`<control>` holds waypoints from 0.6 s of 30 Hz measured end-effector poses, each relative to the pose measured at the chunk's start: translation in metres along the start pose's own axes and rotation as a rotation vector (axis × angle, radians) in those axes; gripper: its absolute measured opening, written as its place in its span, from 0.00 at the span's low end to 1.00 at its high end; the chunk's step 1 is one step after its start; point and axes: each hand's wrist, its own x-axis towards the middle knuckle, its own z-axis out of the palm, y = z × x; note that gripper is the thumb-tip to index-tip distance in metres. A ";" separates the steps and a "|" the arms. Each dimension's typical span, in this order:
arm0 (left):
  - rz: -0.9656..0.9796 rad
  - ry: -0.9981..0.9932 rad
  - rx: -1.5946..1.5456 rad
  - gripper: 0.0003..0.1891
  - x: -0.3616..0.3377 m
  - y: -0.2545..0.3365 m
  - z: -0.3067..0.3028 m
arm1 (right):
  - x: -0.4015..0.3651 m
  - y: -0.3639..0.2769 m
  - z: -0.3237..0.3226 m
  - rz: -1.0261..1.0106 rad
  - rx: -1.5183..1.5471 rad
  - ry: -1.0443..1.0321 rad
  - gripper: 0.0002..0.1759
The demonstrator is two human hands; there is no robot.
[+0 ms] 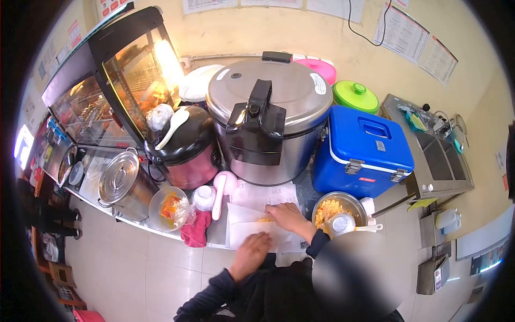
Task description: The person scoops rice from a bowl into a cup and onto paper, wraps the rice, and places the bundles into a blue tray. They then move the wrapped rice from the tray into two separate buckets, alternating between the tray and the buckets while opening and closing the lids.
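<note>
White paper sheets point(244, 217) lie at the counter's front edge, with a small patch of yellowish food point(265, 219) partly showing on them. My left hand point(251, 256) rests at the lower part of the paper, its fingers slightly blurred; whether they grip it I cannot make out. My right hand point(290, 219) reaches over the paper's right side, beside the food, its fingers bent down and their tips partly hidden. Right of it stands a metal bowl point(360, 206) of yellow crumbly food point(328, 210), with a white-handled scoop point(343, 224) in it.
Behind the paper stands a large steel cooker point(268, 99); a blue cooler box point(365, 150) is to its right. At left are a pink-and-black rice cooker point(188, 166), a steel pot point(126, 182), a clear bowl point(163, 214) and a red cloth point(196, 229).
</note>
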 end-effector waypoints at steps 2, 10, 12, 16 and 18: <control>-0.018 0.014 0.154 0.19 -0.003 0.007 0.014 | -0.012 -0.008 0.006 -0.012 -0.010 0.044 0.09; 0.007 0.042 0.264 0.22 -0.004 -0.003 0.023 | -0.060 -0.019 0.036 -0.246 -0.106 0.339 0.13; -0.016 0.001 0.232 0.21 -0.009 -0.006 0.030 | -0.072 -0.017 0.053 -0.273 -0.182 0.400 0.16; -0.025 0.045 0.199 0.17 -0.017 -0.011 0.038 | -0.091 -0.021 0.073 -0.237 -0.198 0.433 0.20; -0.066 0.018 0.183 0.17 -0.022 -0.011 0.039 | -0.095 -0.021 0.077 -0.243 -0.209 0.428 0.22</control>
